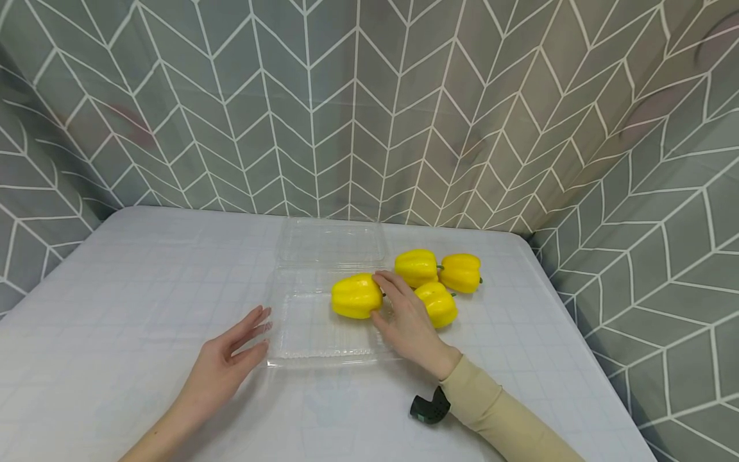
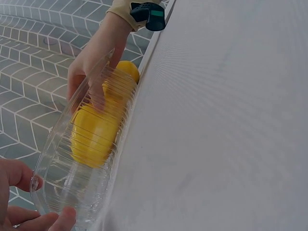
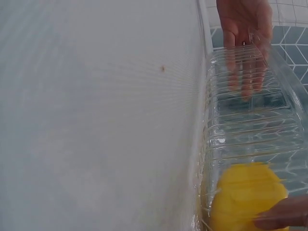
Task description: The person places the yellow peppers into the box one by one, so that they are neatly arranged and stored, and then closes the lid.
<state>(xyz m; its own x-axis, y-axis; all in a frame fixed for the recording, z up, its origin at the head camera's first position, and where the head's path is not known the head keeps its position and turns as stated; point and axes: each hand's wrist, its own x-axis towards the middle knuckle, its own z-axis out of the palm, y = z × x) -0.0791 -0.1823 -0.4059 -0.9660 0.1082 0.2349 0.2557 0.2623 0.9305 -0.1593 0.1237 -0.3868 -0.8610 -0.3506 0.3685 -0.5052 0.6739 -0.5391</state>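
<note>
Four yellow peppers show in the head view. One pepper sits in the right part of the clear plastic tray at the centre of the frame, held by the right hand, whose fingers and thumb curl round its right end. Three more peppers lie clustered on the white table just right of the tray, behind that hand. The left hand, lower left of centre, lies flat with straight fingers touching the tray's left edge. The tray's open lid lies flat behind it. One dark wrist device shows at the right sleeve.
</note>
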